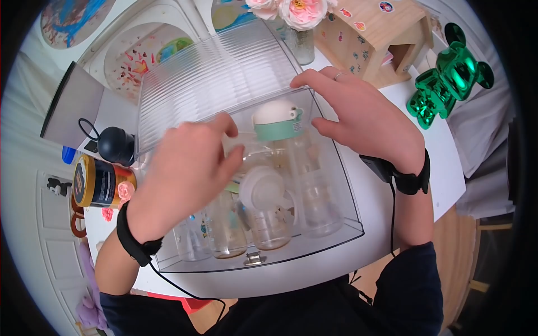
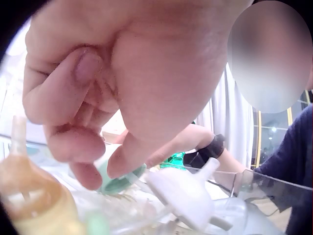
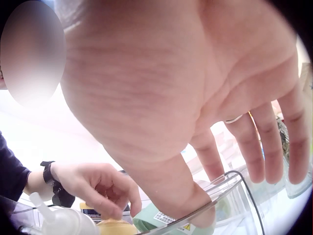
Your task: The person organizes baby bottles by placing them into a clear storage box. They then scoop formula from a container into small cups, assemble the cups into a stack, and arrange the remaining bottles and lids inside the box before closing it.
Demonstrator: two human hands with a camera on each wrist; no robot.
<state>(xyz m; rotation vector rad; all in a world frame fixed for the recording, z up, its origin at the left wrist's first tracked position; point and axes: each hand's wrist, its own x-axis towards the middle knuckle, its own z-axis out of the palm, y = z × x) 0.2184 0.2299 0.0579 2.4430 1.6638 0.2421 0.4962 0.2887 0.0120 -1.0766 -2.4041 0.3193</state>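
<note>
A clear plastic storage box [image 1: 354,208] with dark edging stands on the white table, its ribbed lid [image 1: 207,73] tipped back. Inside are several clear baby bottles [image 1: 228,238], a white funnel-shaped part [image 2: 181,193] and a bottle with a white top and mint-green collar [image 1: 278,129]. Blurred, my left hand [image 1: 188,168] hovers over the box with fingers loosely bent and nothing between them. My right hand [image 1: 361,115] is at the box's back right corner, its thumb at the rim and its other fingers extended.
A jar with a gold lid [image 1: 87,179] and a dark round object with a loop [image 1: 116,145] stand left of the box. Behind are pink flowers [image 1: 302,12] in a glass vase and a wooden house [image 1: 364,45]. A shiny green figurine [image 1: 451,78] stands at the right.
</note>
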